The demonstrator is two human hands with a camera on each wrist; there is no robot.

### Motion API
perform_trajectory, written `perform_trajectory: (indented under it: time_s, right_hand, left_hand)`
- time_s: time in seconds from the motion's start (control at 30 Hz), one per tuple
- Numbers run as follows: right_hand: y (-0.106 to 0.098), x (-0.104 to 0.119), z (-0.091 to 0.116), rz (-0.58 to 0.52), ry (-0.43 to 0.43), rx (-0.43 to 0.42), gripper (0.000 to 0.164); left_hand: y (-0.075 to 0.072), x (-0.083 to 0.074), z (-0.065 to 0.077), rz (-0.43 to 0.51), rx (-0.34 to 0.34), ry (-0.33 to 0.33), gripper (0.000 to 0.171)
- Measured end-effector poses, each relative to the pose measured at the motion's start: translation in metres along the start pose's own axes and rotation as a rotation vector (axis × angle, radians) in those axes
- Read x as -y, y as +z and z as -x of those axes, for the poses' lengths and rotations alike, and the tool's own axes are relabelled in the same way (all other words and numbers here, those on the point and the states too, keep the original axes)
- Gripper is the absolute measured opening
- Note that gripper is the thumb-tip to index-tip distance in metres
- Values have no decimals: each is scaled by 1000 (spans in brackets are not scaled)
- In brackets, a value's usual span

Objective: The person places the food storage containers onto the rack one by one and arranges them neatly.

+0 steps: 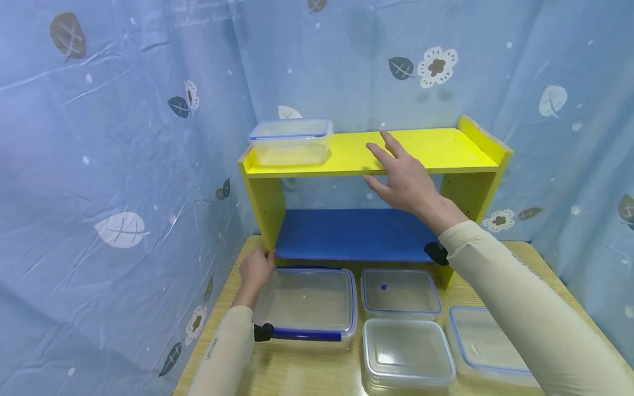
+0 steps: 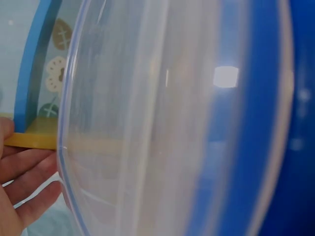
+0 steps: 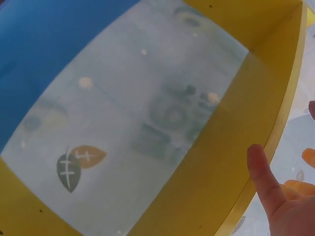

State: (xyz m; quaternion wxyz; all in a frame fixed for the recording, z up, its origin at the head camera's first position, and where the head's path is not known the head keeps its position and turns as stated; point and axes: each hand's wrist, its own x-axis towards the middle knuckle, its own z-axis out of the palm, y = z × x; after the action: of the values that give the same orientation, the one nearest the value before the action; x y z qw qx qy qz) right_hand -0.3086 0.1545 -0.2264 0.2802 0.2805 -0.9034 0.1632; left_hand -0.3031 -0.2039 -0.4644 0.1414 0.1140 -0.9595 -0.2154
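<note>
A small two-tier shelf with a yellow top board and a blue lower board stands on the table. My left hand pinches the front edge of its yellow left side panel; in the left wrist view the thumb and fingers lie on either side of that yellow edge. Just right of this hand lies a large clear lidded container with dark blue clips. My right hand, fingers spread and holding nothing, hovers before the top board's front edge. A clear lidded food box sits at the top board's left end.
Below and in front of the shelf, more clear lidded containers lie on the wooden table: a small one, one nearer me, and another partly behind my right sleeve. A blue patterned curtain hangs close on the left and behind.
</note>
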Motion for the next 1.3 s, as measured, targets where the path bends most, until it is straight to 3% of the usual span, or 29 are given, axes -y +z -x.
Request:
perform_trajectory:
  time_s: [0.17, 0.3, 0.4, 0.6, 0.73, 1.0, 1.3]
  right_hand:
    - [0, -5, 16, 17, -57, -55, 58]
    - [4, -16, 34, -57, -40, -147, 53]
    - [9, -31, 46, -124, -22, -249, 45]
    - [12, -63, 71, -156, -54, -507, 26]
    - [9, -70, 82, -219, -36, -600, 24]
    - [8, -80, 98, -249, 18, -689, 26]
    - [21, -104, 130, -255, 34, -643, 25]
  left_hand:
    - [-1, -1, 1, 4, 3, -8, 40]
    - [-1, -2, 1, 1, 5, -11, 40]
    - [-1, -3, 1, 3, 2, -14, 41]
    - [1, -3, 0, -10, -4, -11, 41]
    - [1, -2, 1, -8, -7, -10, 41]
    - [2, 0, 3, -15, 2, -5, 41]
    - [-3, 0, 2, -28, -3, 30, 42]
